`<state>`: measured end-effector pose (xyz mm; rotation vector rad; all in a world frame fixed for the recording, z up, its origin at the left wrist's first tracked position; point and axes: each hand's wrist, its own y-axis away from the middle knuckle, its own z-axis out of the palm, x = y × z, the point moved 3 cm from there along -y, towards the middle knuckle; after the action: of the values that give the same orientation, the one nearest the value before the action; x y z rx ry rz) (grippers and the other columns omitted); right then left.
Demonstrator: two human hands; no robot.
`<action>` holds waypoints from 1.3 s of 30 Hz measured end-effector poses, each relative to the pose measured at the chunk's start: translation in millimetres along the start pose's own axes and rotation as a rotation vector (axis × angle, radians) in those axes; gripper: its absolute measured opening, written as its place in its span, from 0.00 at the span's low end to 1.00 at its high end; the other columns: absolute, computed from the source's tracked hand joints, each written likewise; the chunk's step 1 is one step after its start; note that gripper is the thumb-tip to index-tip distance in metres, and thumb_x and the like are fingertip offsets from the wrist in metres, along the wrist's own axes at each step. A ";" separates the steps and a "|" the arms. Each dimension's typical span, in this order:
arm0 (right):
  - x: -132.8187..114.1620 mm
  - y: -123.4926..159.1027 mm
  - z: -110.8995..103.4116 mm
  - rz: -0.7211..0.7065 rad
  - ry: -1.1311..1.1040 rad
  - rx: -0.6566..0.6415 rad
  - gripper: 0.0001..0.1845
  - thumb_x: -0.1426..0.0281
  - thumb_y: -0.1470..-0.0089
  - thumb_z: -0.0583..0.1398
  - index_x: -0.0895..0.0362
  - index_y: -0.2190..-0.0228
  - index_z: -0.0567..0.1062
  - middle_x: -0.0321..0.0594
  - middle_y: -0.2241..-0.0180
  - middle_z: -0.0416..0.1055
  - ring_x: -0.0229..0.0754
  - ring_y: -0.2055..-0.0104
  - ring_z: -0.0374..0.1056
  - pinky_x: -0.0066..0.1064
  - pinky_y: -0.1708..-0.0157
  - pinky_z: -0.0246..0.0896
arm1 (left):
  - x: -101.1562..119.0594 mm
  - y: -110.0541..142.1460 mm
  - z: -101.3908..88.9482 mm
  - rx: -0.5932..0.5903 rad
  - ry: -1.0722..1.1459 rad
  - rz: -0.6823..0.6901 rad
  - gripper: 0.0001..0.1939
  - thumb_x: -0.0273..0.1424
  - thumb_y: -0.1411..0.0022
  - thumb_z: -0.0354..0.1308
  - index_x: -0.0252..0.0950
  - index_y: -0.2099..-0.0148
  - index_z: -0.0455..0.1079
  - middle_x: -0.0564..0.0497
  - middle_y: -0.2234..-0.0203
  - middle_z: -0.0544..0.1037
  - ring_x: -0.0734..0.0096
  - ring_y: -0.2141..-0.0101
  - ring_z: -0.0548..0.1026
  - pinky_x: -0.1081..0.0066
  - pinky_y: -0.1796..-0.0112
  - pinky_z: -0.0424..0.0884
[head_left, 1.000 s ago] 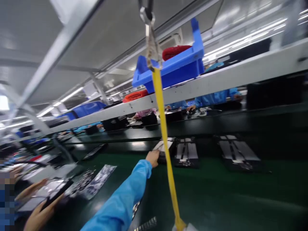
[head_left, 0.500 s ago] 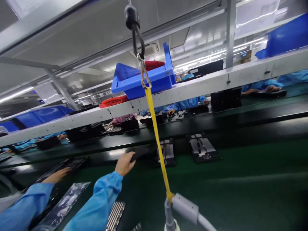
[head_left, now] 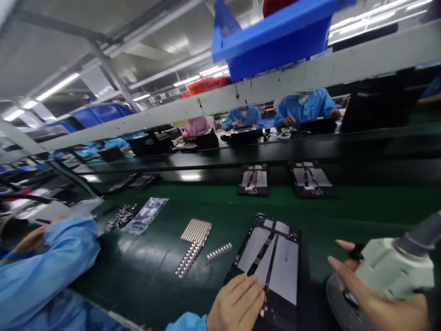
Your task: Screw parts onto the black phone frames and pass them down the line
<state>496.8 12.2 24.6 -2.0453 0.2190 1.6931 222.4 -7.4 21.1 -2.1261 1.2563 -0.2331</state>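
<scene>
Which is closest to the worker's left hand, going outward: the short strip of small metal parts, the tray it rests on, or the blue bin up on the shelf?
From the left hand:
1. Black tray, directly under the fingers, touching.
2. Short metal strip, on the green belt just up and left.
3. Blue bin, far off on the overhead shelf.

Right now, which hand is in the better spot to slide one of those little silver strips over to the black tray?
Probably the left hand. It rests on the black tray's near edge, empty, with the silver strips lying just beyond it. The right hand is farther away and busy gripping the pale tool.
</scene>
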 end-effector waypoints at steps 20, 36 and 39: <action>21.6 4.9 -12.6 -0.037 -0.180 0.179 0.16 0.69 0.54 0.69 0.57 0.65 0.70 0.30 0.84 0.67 0.39 0.83 0.64 0.32 0.79 0.64 | 32.8 30.8 42.6 -0.105 0.341 -0.058 0.23 0.34 0.35 0.59 0.21 0.44 0.66 0.32 0.50 0.76 0.48 0.40 0.65 0.46 0.42 0.66; 21.6 19.3 -12.3 -0.062 -0.074 0.135 0.16 0.69 0.50 0.66 0.57 0.59 0.72 0.30 0.84 0.68 0.39 0.82 0.65 0.32 0.76 0.64 | 70.4 40.8 49.8 -0.028 0.243 -0.226 0.14 0.18 0.36 0.51 0.26 0.51 0.73 0.41 0.51 0.78 0.58 0.41 0.67 0.59 0.38 0.61; 20.0 14.9 -9.5 -0.052 -0.079 0.162 0.15 0.69 0.52 0.67 0.58 0.61 0.73 0.30 0.85 0.67 0.38 0.84 0.64 0.32 0.79 0.64 | 76.9 40.6 47.5 -0.032 0.219 -0.217 0.14 0.19 0.36 0.51 0.28 0.51 0.73 0.42 0.51 0.78 0.56 0.41 0.67 0.58 0.38 0.62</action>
<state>503.6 -1.7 2.8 -1.8482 0.2656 1.6645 255.2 -64.0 -53.3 -2.3149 1.1531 -0.5558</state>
